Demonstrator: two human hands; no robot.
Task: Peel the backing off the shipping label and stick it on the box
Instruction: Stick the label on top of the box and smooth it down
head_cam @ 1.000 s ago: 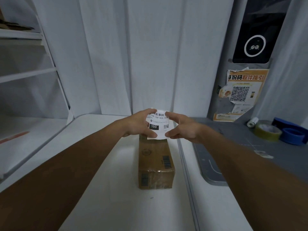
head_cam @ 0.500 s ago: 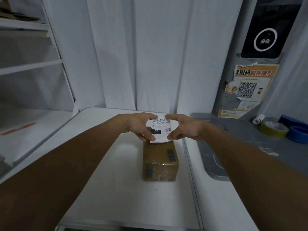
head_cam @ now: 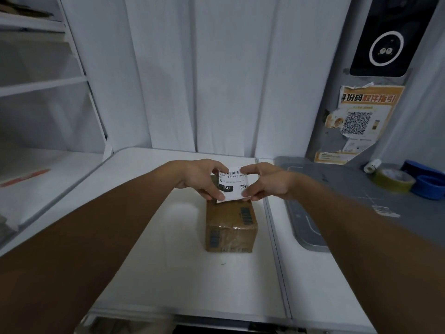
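Observation:
A small brown cardboard box [head_cam: 230,225], taped and printed with barcodes, lies on the white table [head_cam: 168,237]. Above its far end I hold a white shipping label [head_cam: 233,183] showing a barcode, a black "150" block and a QR code. My left hand [head_cam: 199,178] pinches the label's left edge between thumb and fingers. My right hand [head_cam: 267,182] pinches its right edge. The label faces me, tilted, with its lower edge near the box top. Whether the backing is on it is hidden.
A grey mat [head_cam: 349,189] lies at the right with a yellowish tape roll [head_cam: 393,179], a blue tape dispenser [head_cam: 431,186] and a small white roll [head_cam: 372,165]. An orange QR poster [head_cam: 358,121] hangs on the wall. White shelves [head_cam: 36,88] stand at the left.
The view has tipped downward, showing more of the table's near edge. Both hands keep hold of the label above the box's far end; the grip looks unchanged.

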